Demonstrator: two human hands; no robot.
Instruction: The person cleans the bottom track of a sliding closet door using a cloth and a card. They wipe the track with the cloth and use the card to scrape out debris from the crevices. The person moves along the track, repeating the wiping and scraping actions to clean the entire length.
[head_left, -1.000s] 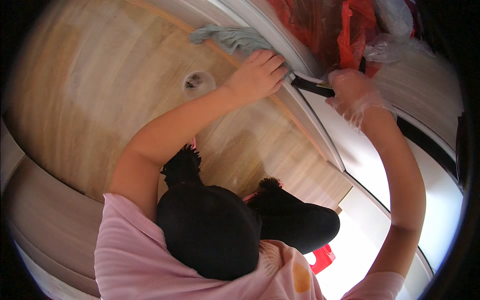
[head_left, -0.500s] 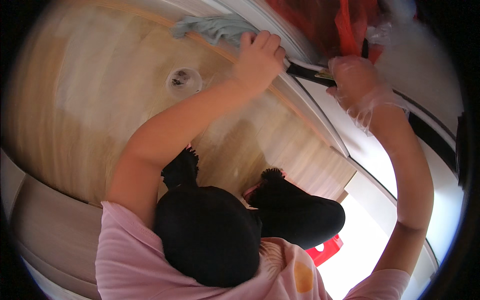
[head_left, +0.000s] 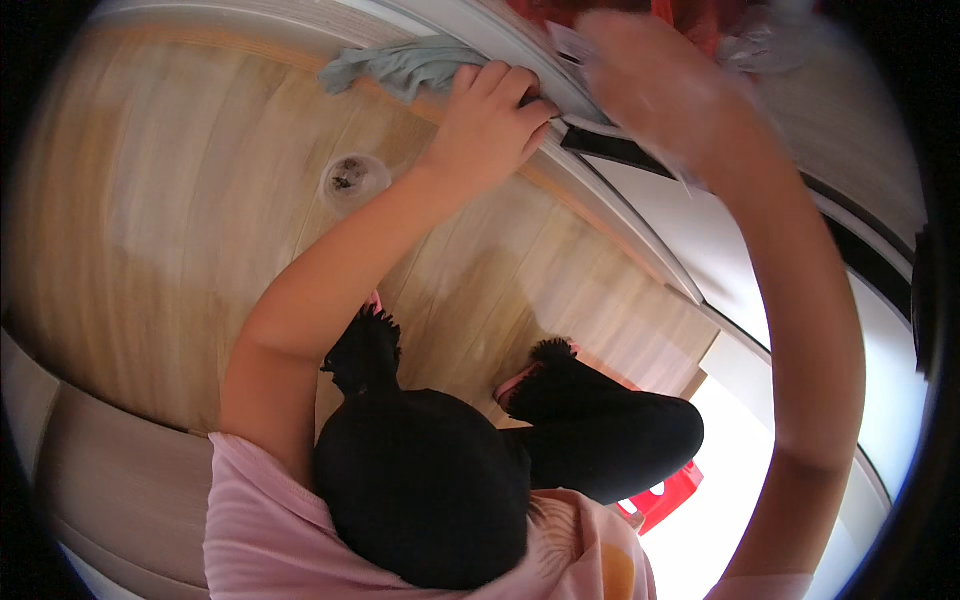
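Note:
My left hand (head_left: 490,118) is closed at the edge of a white frame (head_left: 575,92), its fingers curled toward the thumb. Something dark shows between finger and thumb, too hidden to name. Beside its knuckles a grey-green cloth (head_left: 400,66) is draped along the frame. My right hand (head_left: 670,85), in a clear thin glove and smeared by motion, is reaching over the open white compartment. A small whitish flat piece (head_left: 570,43) with dark marks sticks out at its fingertips. Red plastic bags (head_left: 700,22) lie just beyond that hand, partly covered by it.
On the wood floor (head_left: 180,260) stands a clear round tub (head_left: 355,183) with dark bits inside. A black strip (head_left: 612,147) runs along the compartment's white front. Clear crumpled plastic (head_left: 768,45) lies at the far right. A red plastic item (head_left: 672,497) is by my right knee.
My right hand has moved up and left from the black strip toward the red bags, taking the small flat piece along. My left hand remains at the frame, slightly shifted in view.

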